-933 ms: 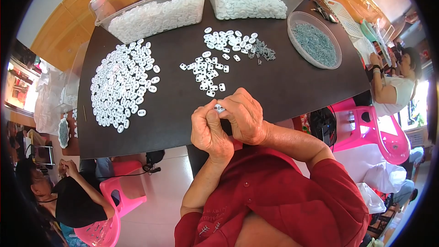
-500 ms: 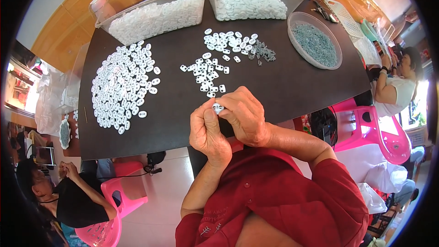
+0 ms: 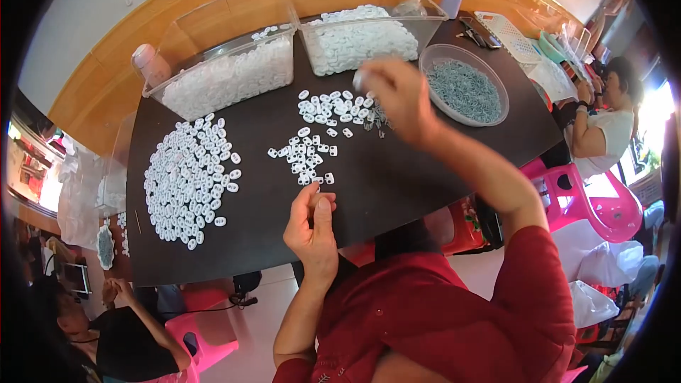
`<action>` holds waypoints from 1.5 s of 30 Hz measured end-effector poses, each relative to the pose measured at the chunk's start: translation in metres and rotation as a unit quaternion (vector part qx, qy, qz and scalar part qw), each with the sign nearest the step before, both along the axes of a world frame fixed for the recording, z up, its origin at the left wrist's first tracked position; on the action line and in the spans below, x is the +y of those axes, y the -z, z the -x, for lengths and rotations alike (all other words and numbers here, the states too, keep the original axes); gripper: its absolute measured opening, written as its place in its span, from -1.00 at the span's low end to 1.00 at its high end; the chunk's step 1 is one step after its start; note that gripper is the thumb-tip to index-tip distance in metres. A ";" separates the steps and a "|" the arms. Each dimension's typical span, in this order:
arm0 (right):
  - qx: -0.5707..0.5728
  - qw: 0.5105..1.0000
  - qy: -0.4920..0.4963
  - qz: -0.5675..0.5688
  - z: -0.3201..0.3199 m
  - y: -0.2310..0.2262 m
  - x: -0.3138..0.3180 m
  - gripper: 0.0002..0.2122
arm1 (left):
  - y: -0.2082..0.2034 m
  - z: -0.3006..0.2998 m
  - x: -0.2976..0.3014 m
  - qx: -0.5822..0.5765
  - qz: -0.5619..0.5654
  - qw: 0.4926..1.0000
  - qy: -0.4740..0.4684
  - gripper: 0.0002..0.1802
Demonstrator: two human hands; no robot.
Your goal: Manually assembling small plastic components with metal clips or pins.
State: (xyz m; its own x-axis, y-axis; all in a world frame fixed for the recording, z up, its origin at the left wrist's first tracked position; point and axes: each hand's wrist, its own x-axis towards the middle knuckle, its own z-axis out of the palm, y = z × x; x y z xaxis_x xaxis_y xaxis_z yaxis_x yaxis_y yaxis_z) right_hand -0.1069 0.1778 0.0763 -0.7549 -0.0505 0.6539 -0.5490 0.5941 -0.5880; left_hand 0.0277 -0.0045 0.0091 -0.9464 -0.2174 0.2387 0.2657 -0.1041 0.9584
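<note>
My right hand is stretched out over the far part of the dark table, its fingers closed on a blurred white plastic piece at the fingertips. Below it lie a small heap of grey screws and a cluster of white oval pieces with dark slots. My left hand stays near the table's front edge, thumb and fingers pressed together; what they hold, if anything, is hidden. Just beyond its fingertips is a group of white pieces with square openings.
A wide pile of white oval pieces covers the left. Two clear bins of white pieces stand at the back, beside a round tub of screws. People sit left and right near pink stools.
My hands were together around a white piece. The right one has moved away, far and to the right, with a white piece; the left has stayed near the front edge. The view has shifted.
</note>
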 end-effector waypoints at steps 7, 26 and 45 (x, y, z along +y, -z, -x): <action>0.190 0.947 0.176 -0.187 0.106 -0.044 0.046 -0.86 | -0.013 0.038 -0.017 0.086 0.242 0.965 -0.060 -0.87; 0.112 0.955 -0.166 -0.221 0.061 0.057 -0.047 -0.87 | -0.007 0.076 -0.005 0.260 0.672 0.689 0.081 -0.63; 0.069 0.922 -0.214 -0.317 0.060 0.063 -0.057 -0.94 | -0.020 0.051 -0.025 0.244 0.559 0.787 -0.089 -0.80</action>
State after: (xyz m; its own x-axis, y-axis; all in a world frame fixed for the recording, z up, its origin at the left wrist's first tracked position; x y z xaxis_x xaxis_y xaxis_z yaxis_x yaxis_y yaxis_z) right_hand -0.1667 0.1213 0.0131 -0.4898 -0.7284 0.4791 -0.8558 0.5065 -0.1050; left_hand -0.0236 -0.0298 0.0296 -0.6611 0.2680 0.7008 0.5457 0.8128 0.2038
